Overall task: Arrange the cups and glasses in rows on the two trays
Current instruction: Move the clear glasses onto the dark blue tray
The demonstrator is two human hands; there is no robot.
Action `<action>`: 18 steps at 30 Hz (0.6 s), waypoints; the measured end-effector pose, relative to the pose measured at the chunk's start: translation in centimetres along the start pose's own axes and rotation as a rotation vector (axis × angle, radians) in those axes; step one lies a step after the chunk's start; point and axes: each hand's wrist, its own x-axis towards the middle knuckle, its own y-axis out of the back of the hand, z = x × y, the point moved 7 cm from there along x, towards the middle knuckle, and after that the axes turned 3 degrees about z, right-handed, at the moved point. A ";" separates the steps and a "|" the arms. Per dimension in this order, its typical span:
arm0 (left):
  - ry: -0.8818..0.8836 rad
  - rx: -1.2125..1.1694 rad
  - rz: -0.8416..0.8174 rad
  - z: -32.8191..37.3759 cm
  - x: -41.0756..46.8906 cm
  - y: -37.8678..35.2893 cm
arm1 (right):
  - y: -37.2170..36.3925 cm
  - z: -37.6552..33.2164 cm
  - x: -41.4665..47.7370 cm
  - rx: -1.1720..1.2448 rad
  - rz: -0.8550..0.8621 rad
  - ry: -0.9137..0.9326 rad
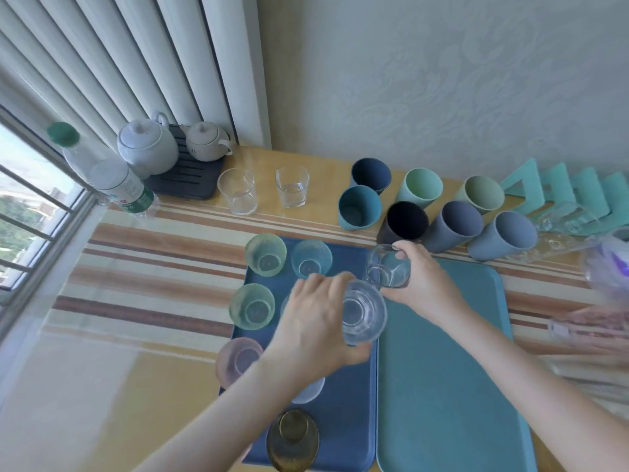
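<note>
My left hand (315, 321) grips a clear glass (362, 311) over the right column of the dark blue tray (347, 413). Behind it, my right hand (423, 284) holds a second clear glass (388, 267) at that tray's far right corner. On the blue tray stand two green glasses (265, 254), a light blue glass (311, 258), a pink glass (238, 361), a frosted glass partly hidden under my left wrist, and an amber glass (292, 437). The teal tray (446, 386) lies to the right, bare. Two clear glasses (238, 190) and several matte cups (408, 212) stand behind the trays.
Two white teapots (148, 144) sit on a black slatted tray at the back left. A plastic bottle with a green cap (102, 172) stands by the window. Teal stands (561, 192) and clear plastic items (595, 301) crowd the right edge.
</note>
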 end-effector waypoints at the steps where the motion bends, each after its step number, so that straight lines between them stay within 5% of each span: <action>1: -0.008 0.012 -0.026 0.4 -0.1 -1.4 | -0.4 0.3 0.2 -0.003 -0.007 -0.002; 18: 0.018 0.123 -0.226 0.0 0.4 -9.5 | -5.5 -0.4 3.9 -0.075 -0.100 0.036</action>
